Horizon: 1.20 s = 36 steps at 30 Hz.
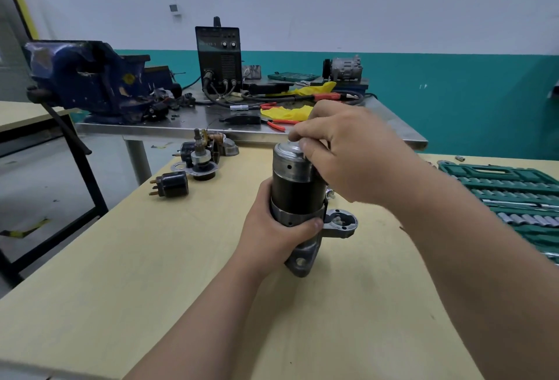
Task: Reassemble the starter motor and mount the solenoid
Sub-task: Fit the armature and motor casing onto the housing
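Pale wooden counter (121,274) bears the upright black-and-silver cylindrical starter motor (298,189), the left hand (272,228) gripping its lower band with curled fingers, the right hand (348,156) pinching its silver top cap with bent fingers, the black cylindrical solenoid (172,184) lying well apart.

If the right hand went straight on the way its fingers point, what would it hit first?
The right hand points its fingers down at the silver end cap of the starter motor, so that cap comes first. The fingertips look nearly on it, though depth is unclear.
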Each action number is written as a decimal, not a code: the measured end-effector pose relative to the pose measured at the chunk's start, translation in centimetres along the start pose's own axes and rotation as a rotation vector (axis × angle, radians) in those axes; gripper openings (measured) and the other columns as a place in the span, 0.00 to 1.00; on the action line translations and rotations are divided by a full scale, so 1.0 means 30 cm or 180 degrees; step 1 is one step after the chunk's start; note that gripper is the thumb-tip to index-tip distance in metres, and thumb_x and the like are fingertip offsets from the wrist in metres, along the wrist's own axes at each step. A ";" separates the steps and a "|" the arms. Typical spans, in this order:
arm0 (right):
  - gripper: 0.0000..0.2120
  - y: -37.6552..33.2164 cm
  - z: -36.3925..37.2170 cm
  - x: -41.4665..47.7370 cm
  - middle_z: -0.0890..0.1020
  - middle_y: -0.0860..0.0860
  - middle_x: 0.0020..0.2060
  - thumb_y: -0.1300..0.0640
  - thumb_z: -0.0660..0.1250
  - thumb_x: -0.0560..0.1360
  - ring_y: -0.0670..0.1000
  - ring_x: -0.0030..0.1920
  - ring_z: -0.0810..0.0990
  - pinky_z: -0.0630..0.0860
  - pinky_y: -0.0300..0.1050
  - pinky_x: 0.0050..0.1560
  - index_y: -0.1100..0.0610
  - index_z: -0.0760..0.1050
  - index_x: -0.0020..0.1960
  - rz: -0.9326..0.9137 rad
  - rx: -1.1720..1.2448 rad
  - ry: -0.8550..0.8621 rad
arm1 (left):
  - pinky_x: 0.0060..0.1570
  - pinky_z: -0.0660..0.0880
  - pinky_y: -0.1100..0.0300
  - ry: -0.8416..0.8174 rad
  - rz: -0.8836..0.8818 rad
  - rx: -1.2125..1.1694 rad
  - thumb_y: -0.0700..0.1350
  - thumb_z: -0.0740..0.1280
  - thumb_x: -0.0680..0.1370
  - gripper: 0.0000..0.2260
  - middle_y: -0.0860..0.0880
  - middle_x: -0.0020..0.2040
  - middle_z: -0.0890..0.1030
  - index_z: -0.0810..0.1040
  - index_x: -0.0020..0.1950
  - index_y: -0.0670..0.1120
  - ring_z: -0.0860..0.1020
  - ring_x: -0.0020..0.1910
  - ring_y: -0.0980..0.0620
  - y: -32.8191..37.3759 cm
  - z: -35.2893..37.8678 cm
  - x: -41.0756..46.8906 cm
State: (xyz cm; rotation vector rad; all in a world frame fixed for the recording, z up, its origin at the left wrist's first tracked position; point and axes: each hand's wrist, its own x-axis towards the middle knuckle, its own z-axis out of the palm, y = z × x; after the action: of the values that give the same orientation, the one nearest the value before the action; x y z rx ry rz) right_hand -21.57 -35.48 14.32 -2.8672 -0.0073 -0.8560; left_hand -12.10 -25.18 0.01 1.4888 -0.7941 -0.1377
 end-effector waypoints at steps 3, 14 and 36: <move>0.08 0.028 -0.047 0.025 0.80 0.38 0.41 0.52 0.65 0.78 0.39 0.41 0.76 0.69 0.31 0.37 0.46 0.83 0.52 0.0197 0.0456 -0.0324 | 0.41 0.76 0.71 -0.0055 -0.0019 0.0018 0.52 0.77 0.59 0.30 0.61 0.50 0.82 0.72 0.59 0.60 0.82 0.48 0.61 0.000 0.002 0.001; 0.16 0.021 -0.045 0.073 0.76 0.45 0.31 0.41 0.63 0.76 0.45 0.32 0.73 0.64 0.41 0.30 0.50 0.76 0.37 -0.0008 -0.0284 -0.0449 | 0.40 0.76 0.71 -0.0134 0.0005 0.0038 0.51 0.77 0.60 0.27 0.60 0.50 0.82 0.73 0.56 0.63 0.82 0.48 0.60 -0.007 -0.005 0.011; 0.18 0.028 -0.044 0.072 0.68 0.45 0.23 0.50 0.66 0.74 0.44 0.24 0.64 0.61 0.38 0.26 0.52 0.67 0.29 0.0246 0.0437 0.0305 | 0.40 0.75 0.72 -0.0209 -0.0011 0.0079 0.51 0.77 0.60 0.27 0.61 0.49 0.82 0.73 0.56 0.64 0.81 0.48 0.61 0.001 -0.003 0.002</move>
State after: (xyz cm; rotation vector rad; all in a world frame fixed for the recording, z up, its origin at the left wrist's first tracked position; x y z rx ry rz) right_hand -20.45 -36.57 16.47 -2.6784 0.0529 -0.9383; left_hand -12.01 -25.13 0.07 1.5154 -0.8489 -0.1807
